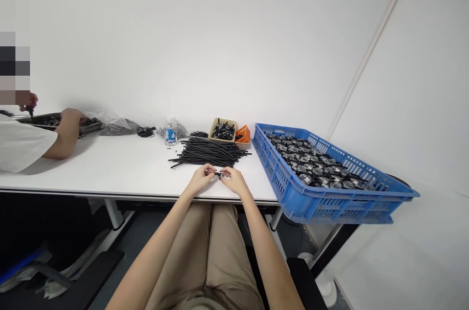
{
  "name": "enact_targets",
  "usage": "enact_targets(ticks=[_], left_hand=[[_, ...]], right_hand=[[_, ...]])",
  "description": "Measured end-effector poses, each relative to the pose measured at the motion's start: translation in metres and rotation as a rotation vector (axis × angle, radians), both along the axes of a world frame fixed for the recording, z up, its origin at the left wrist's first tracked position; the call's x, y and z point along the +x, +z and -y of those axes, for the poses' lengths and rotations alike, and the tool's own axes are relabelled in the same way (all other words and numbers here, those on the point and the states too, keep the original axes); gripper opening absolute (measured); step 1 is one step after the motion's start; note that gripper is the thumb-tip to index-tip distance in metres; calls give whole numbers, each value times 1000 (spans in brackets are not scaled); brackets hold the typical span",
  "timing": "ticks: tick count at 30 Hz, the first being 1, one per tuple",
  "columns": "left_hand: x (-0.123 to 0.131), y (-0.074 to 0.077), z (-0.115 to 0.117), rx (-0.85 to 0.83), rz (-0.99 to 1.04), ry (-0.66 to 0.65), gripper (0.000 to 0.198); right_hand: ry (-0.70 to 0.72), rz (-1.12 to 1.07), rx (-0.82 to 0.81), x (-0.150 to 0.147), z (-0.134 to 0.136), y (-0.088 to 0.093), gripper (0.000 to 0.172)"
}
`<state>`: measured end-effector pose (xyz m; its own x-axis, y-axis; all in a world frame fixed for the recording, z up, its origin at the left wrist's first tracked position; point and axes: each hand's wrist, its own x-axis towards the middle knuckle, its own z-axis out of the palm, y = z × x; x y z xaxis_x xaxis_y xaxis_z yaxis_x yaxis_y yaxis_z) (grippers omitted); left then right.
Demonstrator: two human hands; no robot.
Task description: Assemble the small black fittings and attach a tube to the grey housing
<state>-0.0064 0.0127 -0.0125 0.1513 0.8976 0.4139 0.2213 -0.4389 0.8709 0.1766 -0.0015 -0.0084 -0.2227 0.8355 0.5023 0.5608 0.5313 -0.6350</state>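
Observation:
My left hand and my right hand meet over the front edge of the white table. Both pinch a small black part between their fingertips. Just beyond the hands lies a pile of black tubes. A tan box with black pieces and a small orange basket stand behind that pile.
A blue crate full of black and silver round parts sits at the right, overhanging the table edge. A water bottle and plastic bags lie at the back. At the far left another person's arm reaches to a dark tray.

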Motion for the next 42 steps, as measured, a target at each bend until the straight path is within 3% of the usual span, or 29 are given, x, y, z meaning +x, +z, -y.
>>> enact_targets(ticks=[12,42], left_hand=[[0,1,1,10,-30,-20,23],[1,0,1,3,-25,-32,23]], right_hand=[[-17,76,19,0,-2,0,26],[-36,-1,-12,1,-4,-2,27]])
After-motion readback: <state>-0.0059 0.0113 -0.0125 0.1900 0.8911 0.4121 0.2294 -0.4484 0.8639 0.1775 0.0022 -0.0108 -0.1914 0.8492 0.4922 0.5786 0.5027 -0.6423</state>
